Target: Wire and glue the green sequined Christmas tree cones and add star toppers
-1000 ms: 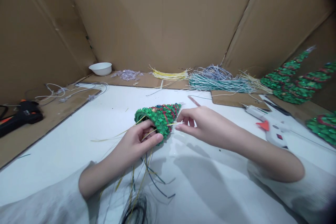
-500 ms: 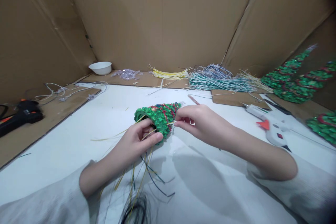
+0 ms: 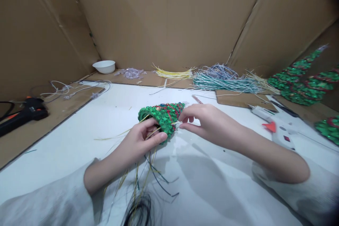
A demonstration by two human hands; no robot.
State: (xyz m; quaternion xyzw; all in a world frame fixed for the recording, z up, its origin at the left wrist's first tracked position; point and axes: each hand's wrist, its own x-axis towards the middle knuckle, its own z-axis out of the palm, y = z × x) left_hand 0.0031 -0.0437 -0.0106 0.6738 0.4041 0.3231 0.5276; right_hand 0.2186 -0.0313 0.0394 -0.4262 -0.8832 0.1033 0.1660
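Observation:
A small green beaded Christmas tree [image 3: 165,118] with red garland lies on its side, its hollow base toward the left. My left hand [image 3: 148,135] grips the base rim, fingers inside the opening and thumb outside. Yellow wires [image 3: 116,135] stick out of the base, and more yellow and green wires trail below it. My right hand [image 3: 194,120] pinches a thin pale wire [image 3: 177,123] at the side of the tree. The fingertips of the left hand are hidden inside the base.
Black thread [image 3: 137,210] lies in front. Bundles of yellow wires [image 3: 173,73] and green wires [image 3: 225,84] sit at the back, near a white bowl [image 3: 104,66] and clear beads [image 3: 131,73]. Glue guns [image 3: 283,134] rest on both sides. Finished-looking trees [image 3: 302,86] stand right.
The whole view has shifted slightly. My right hand's fingertips sit a little farther from the tree's side, and more pale wire shows between them. My left hand keeps its grip.

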